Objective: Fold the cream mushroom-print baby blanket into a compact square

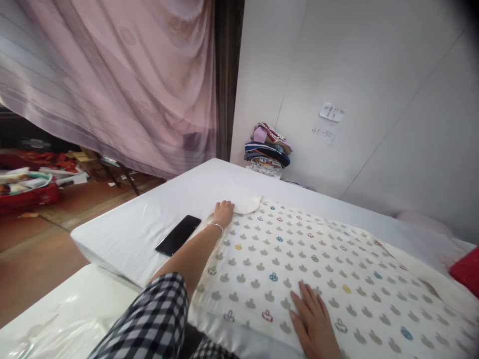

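Note:
A white cloth [299, 249] printed with small grey and coloured motifs lies spread over a white-covered table. My left hand [223, 213] is at its far left corner, fingers curled down and closed on the edge; the fingertips are partly hidden. Beside that hand, a plain white flap of cloth [249, 205] shows at the border. My right hand [314, 321] lies flat on the print nearer to me, its fingers stretched out. Left of my left forearm, a black phone [178, 234] rests on the table.
Folded clothes [266, 147] are stacked by the wall at the table's far side. Something red [466, 271] sits at the right edge. Clear plastic [71, 336] lies on a lower white surface at near left. A pink curtain [149, 75] hangs behind; a red container [30, 194] stands on the floor.

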Available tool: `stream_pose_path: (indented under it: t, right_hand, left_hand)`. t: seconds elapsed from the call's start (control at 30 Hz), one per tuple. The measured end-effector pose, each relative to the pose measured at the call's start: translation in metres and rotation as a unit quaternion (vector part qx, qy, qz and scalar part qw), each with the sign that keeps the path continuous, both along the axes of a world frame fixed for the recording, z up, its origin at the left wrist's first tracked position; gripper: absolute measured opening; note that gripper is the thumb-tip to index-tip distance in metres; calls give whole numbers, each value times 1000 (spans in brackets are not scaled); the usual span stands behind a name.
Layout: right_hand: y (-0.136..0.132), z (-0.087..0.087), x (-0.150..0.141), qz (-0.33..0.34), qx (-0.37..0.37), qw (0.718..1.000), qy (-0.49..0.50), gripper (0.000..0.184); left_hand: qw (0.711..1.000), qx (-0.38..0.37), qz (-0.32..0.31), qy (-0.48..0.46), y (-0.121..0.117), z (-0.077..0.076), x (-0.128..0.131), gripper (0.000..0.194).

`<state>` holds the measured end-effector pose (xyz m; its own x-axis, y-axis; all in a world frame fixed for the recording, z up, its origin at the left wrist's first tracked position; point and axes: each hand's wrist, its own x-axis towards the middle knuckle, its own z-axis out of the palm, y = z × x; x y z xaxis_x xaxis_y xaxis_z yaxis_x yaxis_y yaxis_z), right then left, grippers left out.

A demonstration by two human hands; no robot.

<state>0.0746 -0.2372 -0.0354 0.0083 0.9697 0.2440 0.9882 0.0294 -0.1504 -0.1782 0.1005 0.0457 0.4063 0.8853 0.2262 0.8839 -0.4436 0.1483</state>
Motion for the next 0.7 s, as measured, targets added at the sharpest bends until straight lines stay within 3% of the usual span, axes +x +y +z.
stream_pose_path:
  t: [0.1,0.17,0.3,0.37,0.4,0.47,0.53,0.6,0.63,0.7]
  right_hand:
    - [0,0,-2,-2,2,1000,4,42]
    - [0,0,-1,0,4,1000,19,42]
    - [-1,10,-2,-11,18,989,146,40]
    - [2,25,-10,-53,10,955,291,45]
    - [5,34,-15,-80,-1,920,385,50]
    - [14,53,-28,-134,-31,804,579,63]
    - [26,66,-42,-153,-62,660,733,70]
    - [39,71,-52,-134,-88,537,828,66]
    - [44,71,-55,-120,-97,489,858,60]
    - [52,67,-58,-101,-104,420,896,46]
  left_hand:
    - [1000,0,-4,-26,0,9,0,26]
    - [999,7,-24,-42,-14,15,4,26]
    - [988,2,-129,-89,-80,13,17,27]
    - [969,-23,-207,-135,-124,7,21,25]
    - [958,-41,-237,-154,-146,4,21,23]
    - [941,-84,-265,-194,-184,1,21,21]
    - [933,-132,-231,-240,-210,2,20,23]
    - [927,-186,-169,-278,-224,6,18,25]
    - [922,-210,-144,-290,-228,9,18,26]
    - [913,-240,-123,-304,-230,14,17,29]
